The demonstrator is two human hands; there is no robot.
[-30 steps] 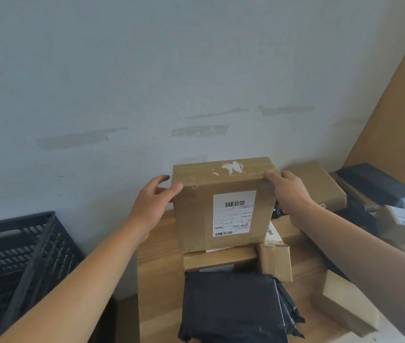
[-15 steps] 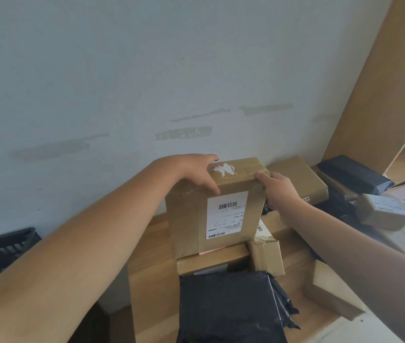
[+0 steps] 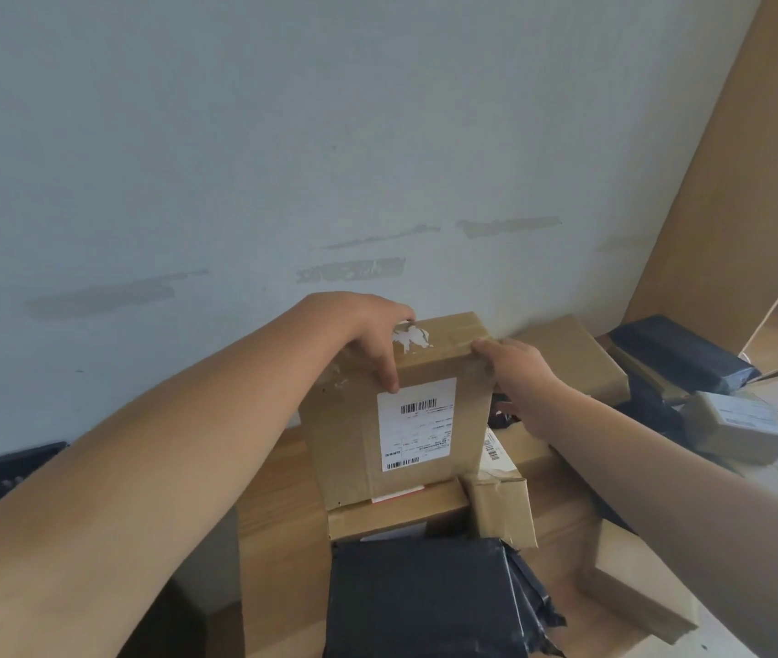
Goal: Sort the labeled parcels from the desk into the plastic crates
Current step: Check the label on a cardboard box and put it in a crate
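A brown cardboard parcel (image 3: 358, 448) with a white barcode label stands upright on other parcels at the desk's back edge by the wall. My left hand (image 3: 368, 334) grips its top edge from above, fingers curled down over the front face. My right hand (image 3: 520, 377) holds its right side near the top corner, thumb on the top edge. Only a dark sliver of the black plastic crate (image 3: 2, 472) shows at the far left, behind my left forearm.
Under and around the held parcel lie a flat brown box (image 3: 396, 515), a crumpled small box (image 3: 501, 510) and a black poly bag (image 3: 425, 600). More boxes (image 3: 572, 353) and a black bag (image 3: 681, 353) sit to the right. The wooden desk (image 3: 278, 524) meets a wooden panel (image 3: 734, 182).
My left hand moved from the parcel's left side onto its top edge. The view turned right, so the crate slid almost out of sight. The right hand kept its hold.
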